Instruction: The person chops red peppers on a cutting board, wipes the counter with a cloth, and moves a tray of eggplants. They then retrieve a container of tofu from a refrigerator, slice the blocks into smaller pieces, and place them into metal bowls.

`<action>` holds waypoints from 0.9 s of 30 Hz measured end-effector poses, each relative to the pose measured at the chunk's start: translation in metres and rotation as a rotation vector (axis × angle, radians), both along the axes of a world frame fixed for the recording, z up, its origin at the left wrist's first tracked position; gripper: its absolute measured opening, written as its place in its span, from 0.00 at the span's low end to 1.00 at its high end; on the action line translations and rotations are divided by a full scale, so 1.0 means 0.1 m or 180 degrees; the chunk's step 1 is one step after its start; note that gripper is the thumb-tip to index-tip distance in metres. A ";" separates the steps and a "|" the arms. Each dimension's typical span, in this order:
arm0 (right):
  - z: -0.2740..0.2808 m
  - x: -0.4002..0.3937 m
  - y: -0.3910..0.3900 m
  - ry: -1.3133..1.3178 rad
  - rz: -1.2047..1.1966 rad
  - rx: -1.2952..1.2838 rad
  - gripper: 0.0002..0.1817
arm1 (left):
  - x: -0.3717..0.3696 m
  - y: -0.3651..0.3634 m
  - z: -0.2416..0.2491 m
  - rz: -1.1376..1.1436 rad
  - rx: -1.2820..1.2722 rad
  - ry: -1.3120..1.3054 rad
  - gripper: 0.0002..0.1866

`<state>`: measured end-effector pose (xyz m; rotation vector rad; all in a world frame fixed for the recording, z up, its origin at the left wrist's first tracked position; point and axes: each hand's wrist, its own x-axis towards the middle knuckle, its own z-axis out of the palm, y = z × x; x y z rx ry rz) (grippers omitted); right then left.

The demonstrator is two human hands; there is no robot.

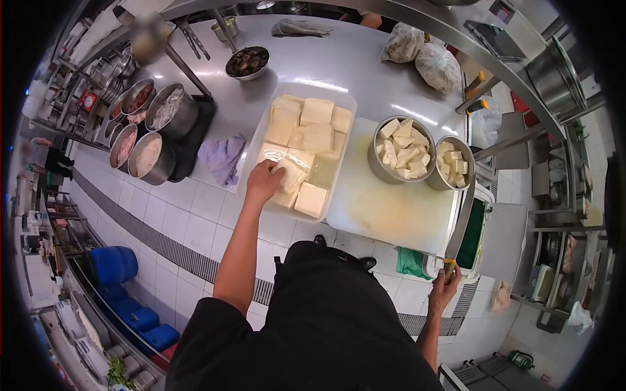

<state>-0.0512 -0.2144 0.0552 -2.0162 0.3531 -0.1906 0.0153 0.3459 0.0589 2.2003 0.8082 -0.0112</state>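
Observation:
My left hand (264, 181) reaches into a clear plastic tub (242, 186) of pale tofu slabs in liquid. Its bent fingers grip the left edge of a tofu block (291, 174), which lies tilted over others. Another tofu block (311, 199) lies near the tub's front right corner. Low on the right, my right hand (445, 287) is wrapped round the handle of a long knife (462, 225), its blade pointing away from me beside the cutting board (391, 212). Two metal pots hold cut tofu: a larger pot (385, 171) and a smaller pot (443, 184).
A purple cloth (222, 158) lies left of the tub. Farther left stand several metal pots of food (171, 111). A bowl of dark pieces (248, 63) and filled plastic bags (437, 67) sit at the back. A metal shelf post (512, 142) rises on the right.

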 end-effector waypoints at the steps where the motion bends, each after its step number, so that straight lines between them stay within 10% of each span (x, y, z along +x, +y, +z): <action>1: 0.01 0.01 0.06 -0.0023 -0.0027 0.0067 0.22 | 0.03 -0.03 0.06 0.0082 -0.0086 0.0063 0.23; 14: 0.16 0.01 0.09 0.0069 -0.0015 0.0091 0.23 | 0.33 0.11 -0.15 0.0312 -0.2514 -0.1048 0.30; 16: 0.15 -0.03 0.06 0.0069 -0.0043 0.0101 0.23 | 0.40 0.01 0.12 0.0207 0.0671 -0.1099 0.25; 17: 0.14 -0.03 0.04 0.0064 -0.0055 0.0114 0.23 | 0.41 -0.02 0.18 -0.0256 0.0998 -0.1551 0.22; 21: 0.14 -0.10 0.02 0.0047 -0.0124 0.0217 0.23 | 0.33 -0.45 0.03 -0.1848 -0.0130 -0.0666 0.20; 27: 0.10 -0.13 0.03 -0.0087 -0.0302 0.0436 0.24 | 0.44 -0.89 0.22 -0.3440 0.1486 0.1339 0.24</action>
